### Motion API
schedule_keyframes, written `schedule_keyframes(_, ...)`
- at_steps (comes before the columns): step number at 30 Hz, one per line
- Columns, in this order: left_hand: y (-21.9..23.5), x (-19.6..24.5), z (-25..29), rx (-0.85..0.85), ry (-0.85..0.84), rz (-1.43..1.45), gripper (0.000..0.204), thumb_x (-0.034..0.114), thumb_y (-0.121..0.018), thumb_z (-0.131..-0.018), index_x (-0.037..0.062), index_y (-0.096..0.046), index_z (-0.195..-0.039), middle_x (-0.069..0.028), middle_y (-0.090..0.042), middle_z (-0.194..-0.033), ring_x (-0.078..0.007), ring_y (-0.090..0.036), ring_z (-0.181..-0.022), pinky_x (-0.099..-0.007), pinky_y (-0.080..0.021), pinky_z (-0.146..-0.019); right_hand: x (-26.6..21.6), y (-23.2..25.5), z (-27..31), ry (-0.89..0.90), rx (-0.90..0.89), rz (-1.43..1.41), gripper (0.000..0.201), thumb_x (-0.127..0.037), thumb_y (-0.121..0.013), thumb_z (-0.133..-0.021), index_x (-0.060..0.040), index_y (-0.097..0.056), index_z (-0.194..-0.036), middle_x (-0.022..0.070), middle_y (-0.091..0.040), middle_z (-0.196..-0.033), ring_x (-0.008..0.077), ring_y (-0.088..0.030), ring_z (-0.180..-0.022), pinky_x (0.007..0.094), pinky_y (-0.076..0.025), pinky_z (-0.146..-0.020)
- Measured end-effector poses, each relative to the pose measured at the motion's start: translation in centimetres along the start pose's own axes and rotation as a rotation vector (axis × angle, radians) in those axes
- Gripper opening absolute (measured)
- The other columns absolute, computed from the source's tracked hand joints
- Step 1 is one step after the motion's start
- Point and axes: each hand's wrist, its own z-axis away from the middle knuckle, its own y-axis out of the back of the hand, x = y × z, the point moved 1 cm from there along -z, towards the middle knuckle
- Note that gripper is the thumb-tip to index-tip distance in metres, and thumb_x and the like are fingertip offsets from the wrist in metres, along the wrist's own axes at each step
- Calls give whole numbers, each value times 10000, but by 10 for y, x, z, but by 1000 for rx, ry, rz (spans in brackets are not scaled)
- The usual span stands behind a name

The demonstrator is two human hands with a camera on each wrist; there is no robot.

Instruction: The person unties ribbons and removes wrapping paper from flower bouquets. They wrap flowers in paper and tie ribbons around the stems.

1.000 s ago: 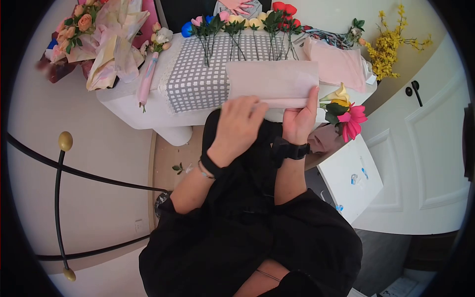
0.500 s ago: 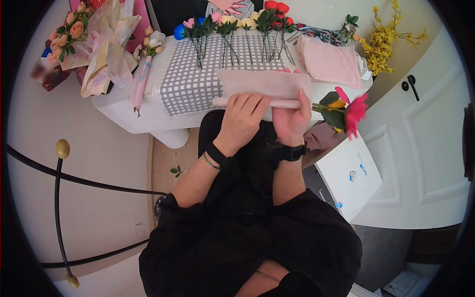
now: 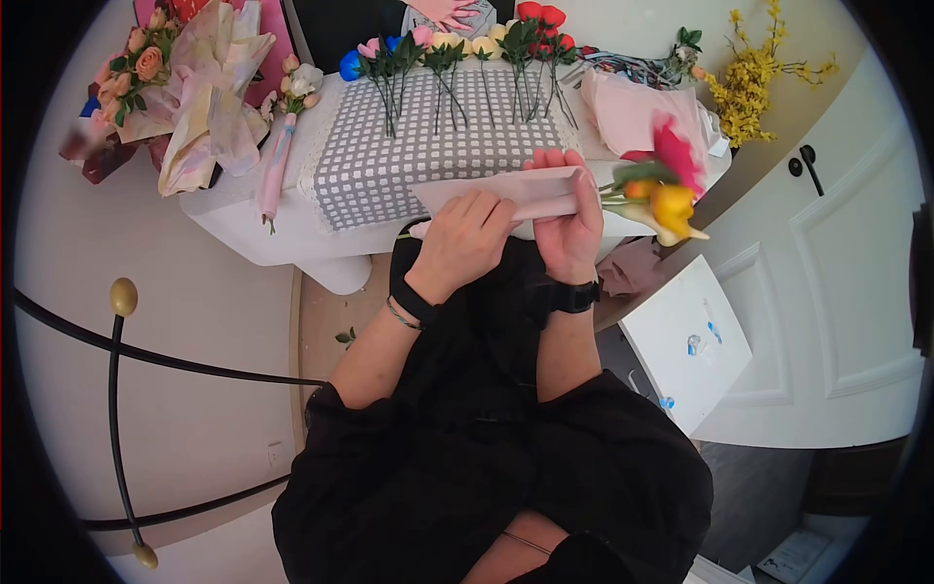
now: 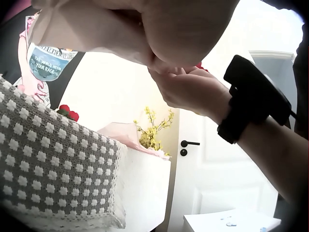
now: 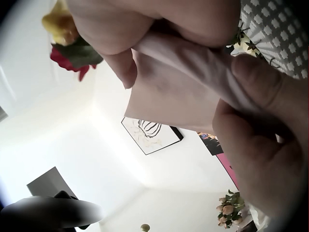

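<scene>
Checked cloth (image 3: pixel 355 180) beyond; fingers (image 3: pixel 477 207) grip pink paper (image 3: pixel 530 183)

Your L hand (image 3: pixel 462 241) is in front of your torso, back up, fingers bent & close tog. in a grip. Your R hand (image 3: pixel 567 234) is just beside it, palm turned up, w/ fingertips (image 3: pixel 555 158) pointing fwd & thumb (image 3: pixel 586 200) pressed in, also gripping. L forearm (image 3: pixel 375 350) slants fwd & inward to the R; R forearm (image 3: pixel 567 350) runs approx. straight fwd. Both wrists look nearly straight. Upper arms are hidden under sleeves, so elbow bend is hard to tell.
</scene>
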Motion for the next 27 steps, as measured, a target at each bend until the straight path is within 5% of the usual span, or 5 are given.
schedule_keyframes(5, -1, 1, 3, 5, 19, 58, 206, 104, -687, -744, 25, -565, -889, -99, -549, -806, -264, -585, -754, -358, -497, -625, 4, 9, -1, 8, -126, 10, 303, -238, -527, -956, -1, -548, -1143, 167, -619, -1104, 321, -548, -1131, 485, -396, -1041)
schedule_keyframes(13, -8, -2, 5, -21, 72, -54, 214, 106, -702, -709, 35, -537, -826, -86, -530, -774, -252, -575, -722, -359, -495, -627, 3, -9, -3, 109, 291, 105, 310, -256, -546, -954, 6, -537, -1120, 168, -620, -1047, 274, -579, -1003, 414, -458, -922)
schedule_keyframes(16, -11, -9, 7, -56, 52, -152, 195, 104, -701, -701, 44, -541, -797, -82, -524, -759, -247, -584, -729, -344, -497, -629, 10, -9, -2, 126, 295, 121, 357, -282, -522, -964, 15, -523, -1163, 184, -615, -1081, 304, -571, -1038, 443, -436, -962)
schedule_keyframes(22, 3, -11, 6, -135, 90, -40, 182, 160, -706, -701, 77, -569, -789, -62, -559, -730, -243, -609, -698, -354, -500, -566, 16, -13, 5, -60, -179, 69, 491, -377, -435, -986, 19, -452, -1277, 219, -579, -1179, 372, -536, -1113, 503, -376, -1032)
schedule_keyframes(27, 11, -17, 10, -123, 123, -130, 195, 180, -710, -697, 84, -560, -776, -45, -572, -726, -232, -615, -667, -357, -499, -528, 11, 1, 4, -65, -8, -12, 533, -451, -421, -973, 5, -453, -1247, 192, -593, -1124, 353, -552, -1081, 502, -400, -1010)
